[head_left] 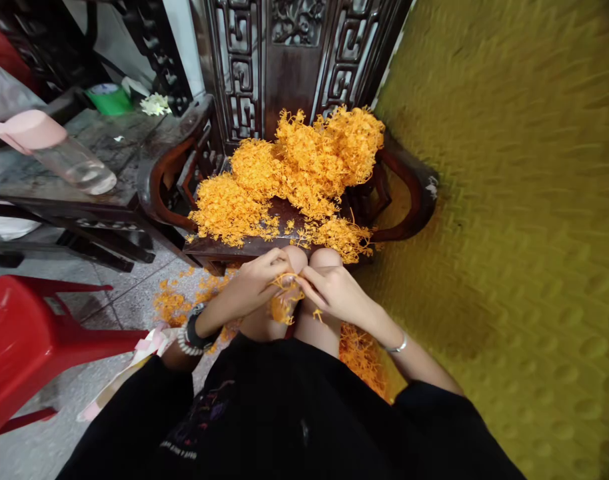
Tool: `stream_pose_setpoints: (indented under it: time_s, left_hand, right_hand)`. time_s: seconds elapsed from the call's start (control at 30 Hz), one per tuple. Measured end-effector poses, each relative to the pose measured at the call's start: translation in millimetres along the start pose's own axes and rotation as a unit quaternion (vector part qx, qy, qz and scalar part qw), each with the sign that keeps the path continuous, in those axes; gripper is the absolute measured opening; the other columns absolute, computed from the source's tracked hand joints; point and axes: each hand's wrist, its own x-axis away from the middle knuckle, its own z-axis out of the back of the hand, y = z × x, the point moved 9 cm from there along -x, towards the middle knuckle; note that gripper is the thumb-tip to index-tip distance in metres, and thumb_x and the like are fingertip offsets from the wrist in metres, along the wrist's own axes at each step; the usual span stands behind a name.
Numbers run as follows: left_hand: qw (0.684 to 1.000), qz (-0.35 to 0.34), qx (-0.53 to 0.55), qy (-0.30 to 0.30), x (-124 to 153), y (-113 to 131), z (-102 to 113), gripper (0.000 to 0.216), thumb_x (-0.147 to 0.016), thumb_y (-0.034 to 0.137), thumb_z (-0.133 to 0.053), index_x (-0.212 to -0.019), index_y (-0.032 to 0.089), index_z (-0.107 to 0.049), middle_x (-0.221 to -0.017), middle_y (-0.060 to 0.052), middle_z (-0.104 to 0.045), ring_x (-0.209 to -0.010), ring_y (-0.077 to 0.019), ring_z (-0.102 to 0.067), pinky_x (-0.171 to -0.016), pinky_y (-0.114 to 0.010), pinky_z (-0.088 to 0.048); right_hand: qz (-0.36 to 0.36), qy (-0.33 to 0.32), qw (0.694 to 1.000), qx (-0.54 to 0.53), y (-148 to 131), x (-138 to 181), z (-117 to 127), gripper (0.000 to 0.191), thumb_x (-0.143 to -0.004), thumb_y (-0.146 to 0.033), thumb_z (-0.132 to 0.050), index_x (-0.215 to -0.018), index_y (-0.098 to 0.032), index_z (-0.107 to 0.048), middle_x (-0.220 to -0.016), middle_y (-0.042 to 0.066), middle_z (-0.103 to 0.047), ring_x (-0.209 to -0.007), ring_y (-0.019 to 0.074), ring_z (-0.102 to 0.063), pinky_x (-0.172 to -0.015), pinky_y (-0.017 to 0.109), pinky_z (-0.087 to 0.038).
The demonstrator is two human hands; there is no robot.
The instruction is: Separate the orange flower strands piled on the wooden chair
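A big heap of orange, stringy flower-like pieces (297, 175) lies on the seat of a dark carved wooden chair (414, 193) in front of my knees. My left hand (254, 283) and my right hand (334, 291) meet above my knees, both with fingers pinched on a small orange clump (284, 297) held between them. The left wrist wears a dark band and a bead bracelet, the right a thin silver bangle.
More orange pieces (172, 303) lie scattered on the tiled floor and beside my right leg. A red plastic stool (19, 340) stands at left. A dark table (99, 143) holds a clear bottle with a pink cap (54, 150). A yellow textured wall (524, 233) fills the right.
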Motion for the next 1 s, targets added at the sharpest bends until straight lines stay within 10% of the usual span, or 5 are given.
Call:
stream_pose_setpoints:
  time_s: [0.3, 0.47, 0.67, 0.87, 1.0]
  left_hand:
    - [0.982, -0.067, 0.094, -0.148, 43, 51, 22, 0.021, -0.094, 0.027, -0.047, -0.092, 0.021, -0.066, -0.082, -0.002, -0.068, -0.08, -0.0137, -0.063, -0.075, -0.025, -0.048]
    - [0.988, 0.126, 0.039, 0.081, 61, -30, 84, 0.018, -0.089, 0.035, -0.054, -0.087, 0.021, -0.066, -0.077, -0.001, -0.069, -0.062, -0.0126, -0.062, -0.058, -0.023, -0.049]
    - [0.949, 0.149, 0.042, 0.275, -5, -122, 90, 0.022, -0.088, 0.04, -0.053, -0.088, 0.019, -0.061, -0.078, -0.003, -0.067, -0.073, -0.0155, -0.066, -0.07, -0.027, -0.052]
    - [0.943, 0.257, -0.093, 0.19, -94, -204, 20, 0.031, -0.089, 0.027, -0.049, -0.111, 0.011, -0.062, -0.125, -0.02, -0.056, -0.118, -0.0315, -0.052, -0.101, -0.047, -0.039]
    - [0.929, 0.263, -0.091, 0.243, -106, -192, 18, 0.048, -0.089, 0.037, -0.049, -0.129, 0.01, -0.051, -0.138, -0.025, -0.043, -0.128, -0.0398, -0.039, -0.104, -0.058, -0.031]
  right_hand:
    - [0.213, -0.067, 0.974, 0.045, -68, 45, 60, 0.017, -0.091, -0.016, -0.049, -0.074, -0.018, -0.052, -0.059, -0.001, -0.051, -0.054, 0.013, -0.045, -0.056, 0.029, -0.034]
    - [0.02, 0.134, 0.991, 0.002, 3, 72, 123, 0.027, -0.087, -0.014, -0.055, -0.064, -0.021, -0.044, -0.049, -0.005, -0.037, -0.043, 0.0091, -0.033, -0.045, 0.027, -0.027]
    - [-0.231, 0.477, 0.837, -0.138, 79, 109, 157, 0.02, -0.086, -0.027, -0.059, -0.067, -0.022, -0.057, -0.052, -0.003, -0.051, -0.043, 0.0101, -0.043, -0.044, 0.027, -0.03]
    - [-0.229, 0.521, 0.775, -0.274, 108, 69, 149, 0.036, -0.085, -0.047, -0.058, -0.062, -0.021, -0.049, -0.047, -0.006, -0.039, -0.038, 0.0073, -0.034, -0.042, 0.023, -0.026]
    - [-0.185, 0.483, 0.779, -0.353, 114, 48, 147, 0.038, -0.084, -0.049, -0.058, -0.061, -0.021, -0.049, -0.043, -0.007, -0.036, -0.037, 0.0062, -0.03, -0.042, 0.022, -0.024]
